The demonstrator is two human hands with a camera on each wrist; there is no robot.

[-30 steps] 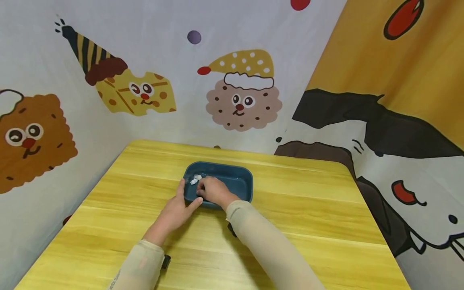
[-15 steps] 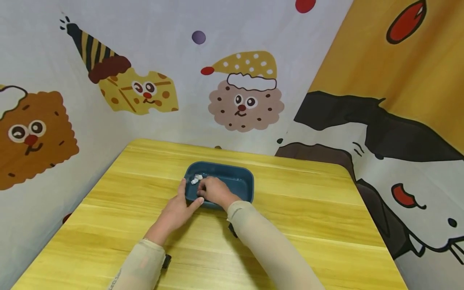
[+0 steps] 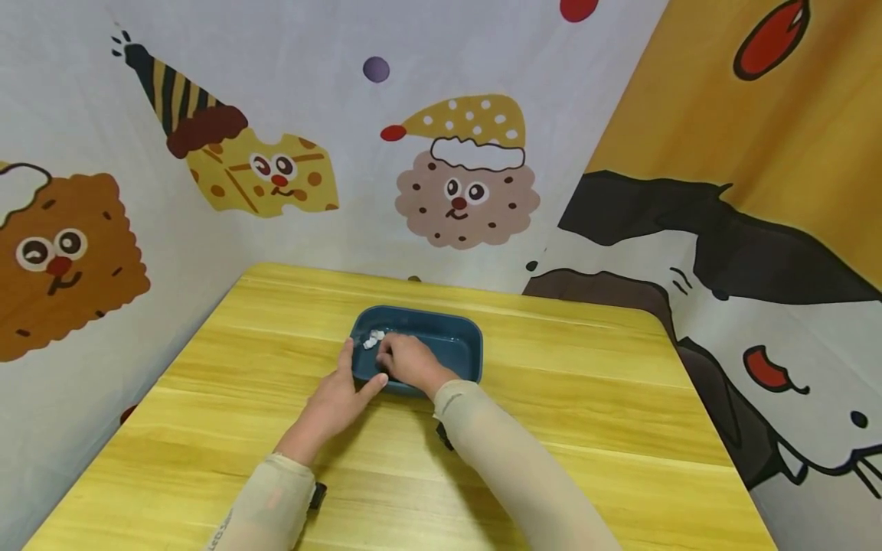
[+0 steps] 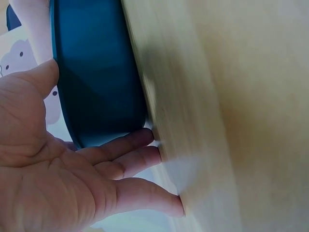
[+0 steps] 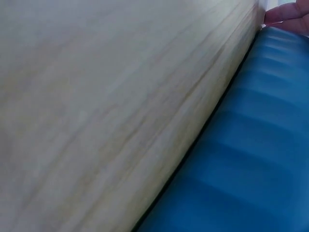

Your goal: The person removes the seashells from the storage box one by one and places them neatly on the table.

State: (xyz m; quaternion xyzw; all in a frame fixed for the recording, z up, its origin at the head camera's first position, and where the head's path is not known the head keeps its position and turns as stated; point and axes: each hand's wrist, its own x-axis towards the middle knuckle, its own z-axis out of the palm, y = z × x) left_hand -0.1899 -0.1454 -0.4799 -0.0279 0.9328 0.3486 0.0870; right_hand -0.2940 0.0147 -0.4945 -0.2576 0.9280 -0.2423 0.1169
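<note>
A dark blue rectangular tray point(image 3: 456, 353) rests on the table, and small crumpled white pieces point(image 3: 373, 339) lie inside its left end. My left hand point(image 3: 335, 399) braces the tray's near left corner. In the left wrist view, its thumb touches the rim of the tray point(image 4: 96, 72) while its extended fingers point(image 4: 149, 195) reach along the end wall down to the tabletop. My right hand point(image 3: 412, 363) reaches over the near rim into the tray, fingers curled downward just right of the white pieces. I cannot tell whether those fingertips pinch anything.
The yellow wood-grain table point(image 3: 586, 428) extends around the tray. Behind it hangs a white cloth point(image 3: 331, 252) printed with cartoon food. On the right is a curtain point(image 3: 772, 153) with a large cartoon animal. Both forearms cross the table's near side.
The head view has shifted slightly. The right hand's curled fingers have moved a little within the tray; the left hand keeps its place at the corner.
</note>
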